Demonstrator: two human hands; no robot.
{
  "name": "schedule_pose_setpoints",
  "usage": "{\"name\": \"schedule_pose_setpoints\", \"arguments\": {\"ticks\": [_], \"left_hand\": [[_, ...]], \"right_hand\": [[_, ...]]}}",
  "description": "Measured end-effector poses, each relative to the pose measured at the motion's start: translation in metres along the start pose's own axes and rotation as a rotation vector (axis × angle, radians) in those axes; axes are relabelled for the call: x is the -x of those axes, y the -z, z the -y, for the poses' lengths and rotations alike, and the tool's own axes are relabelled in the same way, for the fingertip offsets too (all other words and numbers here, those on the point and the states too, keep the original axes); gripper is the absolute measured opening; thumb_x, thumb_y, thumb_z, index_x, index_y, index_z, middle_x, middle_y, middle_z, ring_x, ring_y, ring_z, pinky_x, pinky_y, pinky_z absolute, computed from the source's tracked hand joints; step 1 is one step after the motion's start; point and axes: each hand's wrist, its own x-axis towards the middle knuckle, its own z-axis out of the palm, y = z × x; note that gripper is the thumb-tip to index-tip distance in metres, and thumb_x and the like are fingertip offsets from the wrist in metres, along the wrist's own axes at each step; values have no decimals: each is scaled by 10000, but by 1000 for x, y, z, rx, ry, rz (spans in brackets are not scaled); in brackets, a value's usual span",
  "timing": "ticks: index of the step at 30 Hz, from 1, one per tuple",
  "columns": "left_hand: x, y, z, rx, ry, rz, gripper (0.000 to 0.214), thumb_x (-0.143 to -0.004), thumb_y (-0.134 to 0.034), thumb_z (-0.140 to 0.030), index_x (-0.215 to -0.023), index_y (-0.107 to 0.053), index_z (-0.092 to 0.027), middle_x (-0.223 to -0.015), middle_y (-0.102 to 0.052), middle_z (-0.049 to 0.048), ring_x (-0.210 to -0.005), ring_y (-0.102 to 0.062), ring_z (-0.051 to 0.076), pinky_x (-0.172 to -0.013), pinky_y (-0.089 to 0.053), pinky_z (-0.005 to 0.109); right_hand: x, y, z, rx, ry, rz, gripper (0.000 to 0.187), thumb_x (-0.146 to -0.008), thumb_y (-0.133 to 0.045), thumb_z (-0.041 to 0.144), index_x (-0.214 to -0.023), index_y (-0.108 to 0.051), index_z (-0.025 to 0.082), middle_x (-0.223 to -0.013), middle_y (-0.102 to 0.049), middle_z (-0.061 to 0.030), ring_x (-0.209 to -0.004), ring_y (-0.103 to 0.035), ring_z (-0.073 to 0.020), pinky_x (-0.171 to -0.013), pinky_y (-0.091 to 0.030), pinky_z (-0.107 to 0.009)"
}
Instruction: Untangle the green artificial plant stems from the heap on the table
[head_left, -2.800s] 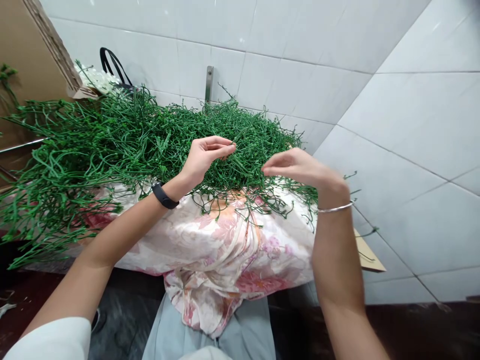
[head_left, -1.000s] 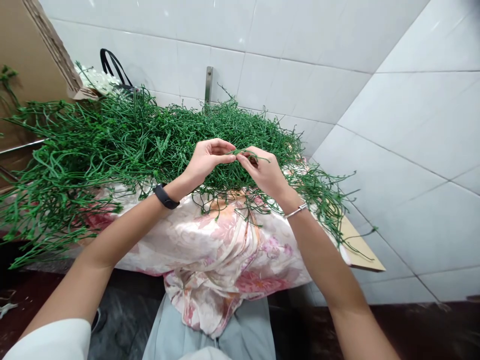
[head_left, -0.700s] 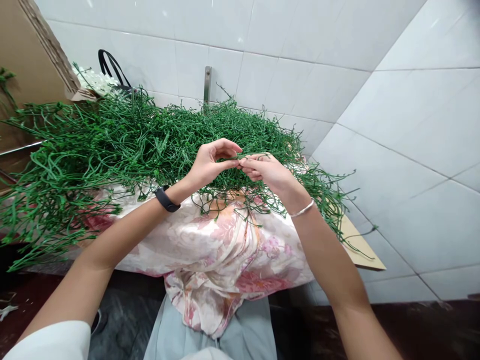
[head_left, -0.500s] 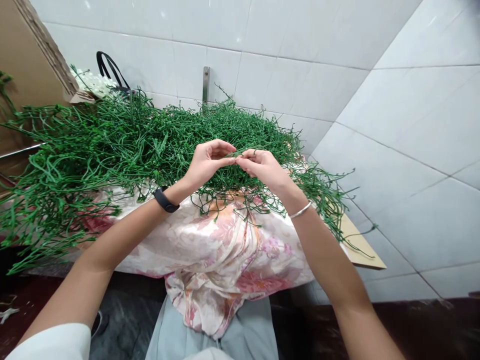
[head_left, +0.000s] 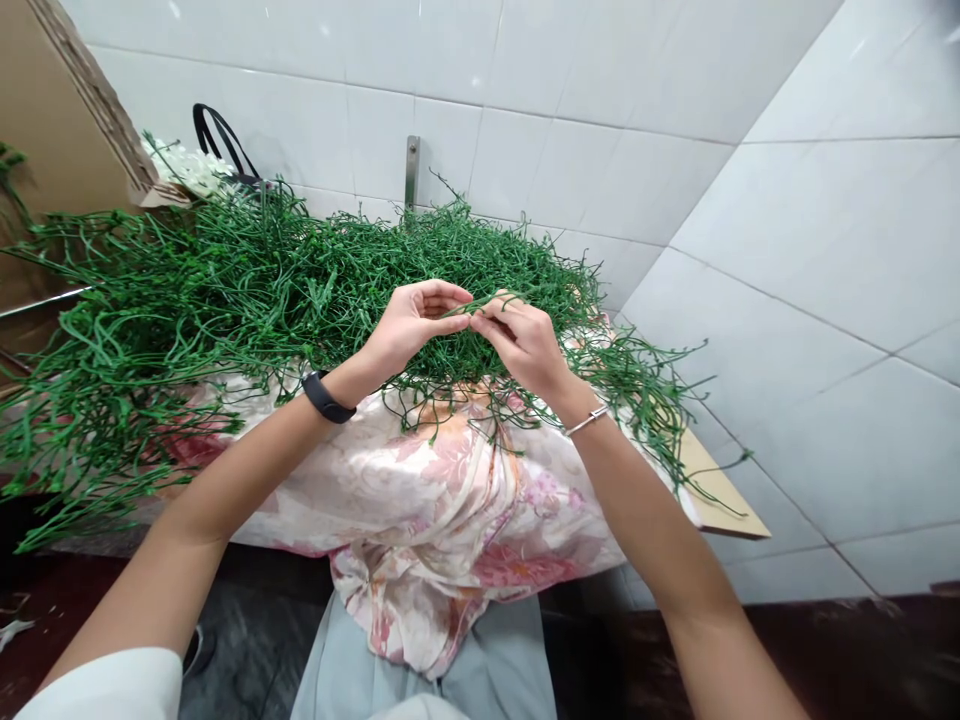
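A big heap of thin green plastic plant stems [head_left: 225, 290] lies on a pink floral cloth [head_left: 420, 500]. My left hand [head_left: 409, 325], with a black band on the wrist, pinches one green sprig [head_left: 471, 305] over the heap's near edge. My right hand [head_left: 525, 345], with a silver bangle, meets it fingertip to fingertip and pinches the same sprig. Both hands hover just above the pile.
White tiled walls [head_left: 787, 250] close in behind and on the right. A cardboard sheet [head_left: 720, 490] sticks out under the cloth at the right. A black-handled bag [head_left: 225, 150] with white flowers stands at the back left beside a cardboard panel [head_left: 67, 110].
My right hand came in from the right and met the left hand; both now pinch one sprig. In the last half second the hands barely shifted.
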Motion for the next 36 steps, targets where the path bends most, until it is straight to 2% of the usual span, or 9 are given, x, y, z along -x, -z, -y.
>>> {"name": "schedule_pose_setpoints", "arguments": {"ticks": [8, 15, 18, 21, 25, 28, 30, 33, 36], "left_hand": [[3, -8, 1, -145, -169, 45, 226, -637, -663, -174, -842, -575, -137, -843, -612, 35, -780, -579, 112, -746, -477, 248], [13, -16, 1, -551, -404, 110, 188, -722, -479, -44, -848, -557, -161, -815, -588, 18, -755, -536, 98, -703, -441, 230], [12, -11, 0, -546, -463, 105, 193, -740, -449, -37, -835, -560, -165, -807, -586, 16, -759, -537, 94, -704, -443, 224], [7, -5, -1, -408, -409, -9, 129, -712, -564, -106, -825, -560, -168, -798, -585, 2, -763, -549, 94, -733, -455, 229], [0, 0, 1, -180, -278, -135, 201, -629, -678, -186, -794, -564, -166, -798, -583, -6, -737, -560, 83, -718, -475, 217], [-3, 2, 5, -70, -186, -208, 260, -570, -726, -207, -771, -567, -161, -765, -589, -9, -700, -573, 78, -688, -487, 207], [-3, 2, 6, -30, -142, -226, 284, -545, -745, -220, -761, -572, -156, -749, -599, -6, -695, -592, 87, -688, -495, 215], [-2, 0, 6, -9, -107, -195, 297, -535, -756, -235, -760, -582, -148, -753, -613, 4, -712, -614, 102, -701, -501, 226], [0, -2, 4, -3, -113, -141, 296, -549, -751, -242, -775, -586, -146, -763, -618, 8, -734, -618, 107, -705, -502, 223]], "right_hand": [[-7, 4, 5, -771, -605, 169, 197, -724, -504, 229, -556, -445, 145, -493, -308, 55, -394, -218, -26, -403, -100, -213], [-7, 16, 2, -1003, -889, 429, 214, -717, -412, 165, -527, -314, 179, -477, -207, 70, -390, -116, -26, -387, -72, -198], [-6, 25, -3, -921, -888, 400, 221, -712, -420, 188, -514, -323, 181, -460, -213, 70, -386, -133, -30, -388, -96, -198], [-5, 38, -6, -581, -825, 384, 229, -686, -480, 218, -476, -410, 162, -438, -329, 42, -390, -224, -36, -384, -166, -208], [-3, 55, -5, -124, -670, 553, 230, -682, -512, 255, -487, -563, 144, -559, -553, -30, -520, -448, -81, -486, -332, -226], [0, 61, -6, 83, -630, 598, 246, -688, -516, 299, -518, -610, 148, -572, -573, -26, -515, -454, -85, -498, -327, -240], [1, 59, -9, 173, -632, 490, 251, -693, -520, 316, -532, -615, 147, -543, -559, -19, -480, -428, -79, -476, -302, -245], [0, 50, -10, 248, -592, 151, 256, -714, -516, 312, -546, -602, 139, -523, -549, -19, -481, -431, -81, -492, -313, -247], [-3, 40, -5, 122, -418, -30, 276, -748, -516, 369, -659, -629, 133, -641, -610, -40, -578, -503, -101, -565, -373, -253]]}}
